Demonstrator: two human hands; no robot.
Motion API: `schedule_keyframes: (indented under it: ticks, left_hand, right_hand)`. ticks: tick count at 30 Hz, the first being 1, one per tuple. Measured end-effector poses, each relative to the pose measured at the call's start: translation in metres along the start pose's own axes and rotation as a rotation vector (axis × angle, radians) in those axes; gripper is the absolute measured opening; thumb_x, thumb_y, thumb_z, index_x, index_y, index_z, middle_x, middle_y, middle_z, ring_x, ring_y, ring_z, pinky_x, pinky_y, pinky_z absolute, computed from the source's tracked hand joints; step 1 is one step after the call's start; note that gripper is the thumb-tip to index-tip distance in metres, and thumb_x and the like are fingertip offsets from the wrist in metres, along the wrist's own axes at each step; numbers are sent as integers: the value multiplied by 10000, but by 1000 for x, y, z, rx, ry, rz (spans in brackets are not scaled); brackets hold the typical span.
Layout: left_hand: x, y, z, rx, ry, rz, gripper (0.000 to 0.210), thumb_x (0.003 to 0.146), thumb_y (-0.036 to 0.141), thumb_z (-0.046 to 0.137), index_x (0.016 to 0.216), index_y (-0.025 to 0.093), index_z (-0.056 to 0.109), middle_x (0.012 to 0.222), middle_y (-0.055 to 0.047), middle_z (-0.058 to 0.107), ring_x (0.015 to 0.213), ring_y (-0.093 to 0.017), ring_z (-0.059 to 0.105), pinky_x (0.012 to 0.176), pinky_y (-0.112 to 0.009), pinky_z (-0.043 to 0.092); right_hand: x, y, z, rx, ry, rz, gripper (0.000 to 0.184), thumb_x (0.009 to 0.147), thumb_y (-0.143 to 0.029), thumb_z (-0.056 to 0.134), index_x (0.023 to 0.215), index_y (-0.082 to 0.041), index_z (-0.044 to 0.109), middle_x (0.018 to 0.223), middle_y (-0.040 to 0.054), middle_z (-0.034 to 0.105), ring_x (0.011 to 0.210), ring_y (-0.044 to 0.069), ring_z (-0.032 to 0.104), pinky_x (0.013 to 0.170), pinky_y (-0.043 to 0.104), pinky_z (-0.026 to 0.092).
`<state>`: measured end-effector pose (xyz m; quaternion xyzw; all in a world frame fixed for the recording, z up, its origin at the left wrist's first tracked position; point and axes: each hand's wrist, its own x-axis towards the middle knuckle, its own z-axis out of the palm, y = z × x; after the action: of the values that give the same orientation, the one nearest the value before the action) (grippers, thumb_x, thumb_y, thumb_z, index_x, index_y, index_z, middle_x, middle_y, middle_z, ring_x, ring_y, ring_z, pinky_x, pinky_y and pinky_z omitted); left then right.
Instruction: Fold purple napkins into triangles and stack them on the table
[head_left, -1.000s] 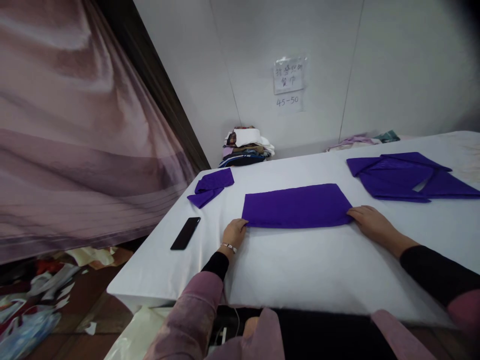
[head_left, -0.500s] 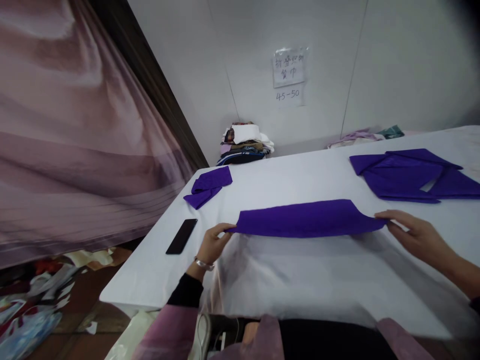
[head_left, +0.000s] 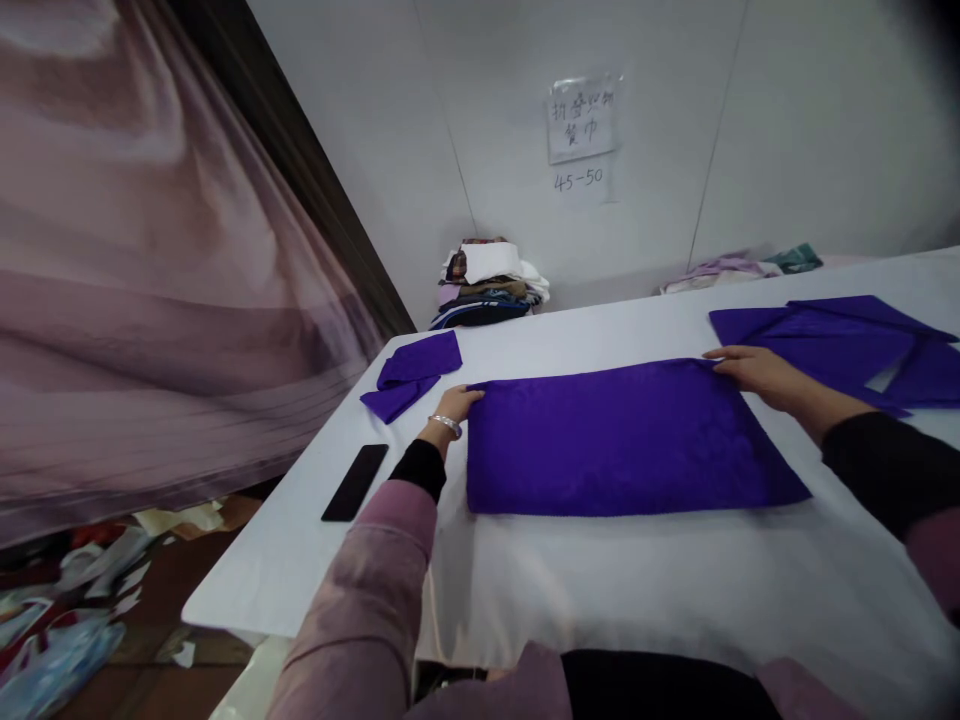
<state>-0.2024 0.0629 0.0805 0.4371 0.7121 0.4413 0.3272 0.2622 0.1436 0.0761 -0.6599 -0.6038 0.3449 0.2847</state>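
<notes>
A purple cloth napkin [head_left: 622, 440] is stretched out in front of me on the white-covered table [head_left: 570, 575]. My left hand [head_left: 459, 402], with a silver bracelet at the wrist, pinches its far left corner. At the far right corner, my right hand [head_left: 761, 375] grips the same edge between thumb and fingers. The near edge of the cloth hangs toward me, and its lower right corner flares outward. Just beyond my right hand lie several more purple napkins [head_left: 825, 345]. Another crumpled purple napkin [head_left: 420, 370] rests behind my left hand.
A black phone [head_left: 355, 483] lies on the table's left part. Against the wall sits a stack of folded clothes [head_left: 491, 285], with more cloth [head_left: 727, 270] at the back right. A pink curtain [head_left: 150, 260] hangs at left, above bags [head_left: 67, 650] on the floor.
Both hands have moved away from me, carrying the napkin's held edge farther over the table. The cloth, a narrow strip before, now shows a broad face.
</notes>
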Motion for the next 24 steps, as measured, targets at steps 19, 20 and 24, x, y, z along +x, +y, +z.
schedule_keyframes:
  ticks: [19,20,24]
  left_hand:
    - [-8,-42,111,1069,-268,393,594,921,431,241,1435,135,254,1530,-101,172,1410,-245,102,1130,-477,115]
    - [-6,-43,110,1070,-264,395,605,920,451,231,1436,135,253,1529,-102,176,1410,-245,106,1129,-476,119]
    - [-5,-43,110,1047,-241,395,665,904,545,207,1430,143,270,1522,-102,206,1406,-255,126,1128,-479,124]
  right_hand:
    - [-32,-85,240,-495,-422,-750,743,890,-612,182,1447,-127,262,1491,141,266,1383,279,175,1098,497,108]
    - [-28,-82,237,-505,-417,-751,757,883,-632,184,1446,-134,269,1491,138,268,1383,277,177,1098,498,105]
    - [-2,-46,195,-604,-305,-705,738,867,-657,218,1425,-186,327,1494,111,274,1380,266,194,1099,499,114]
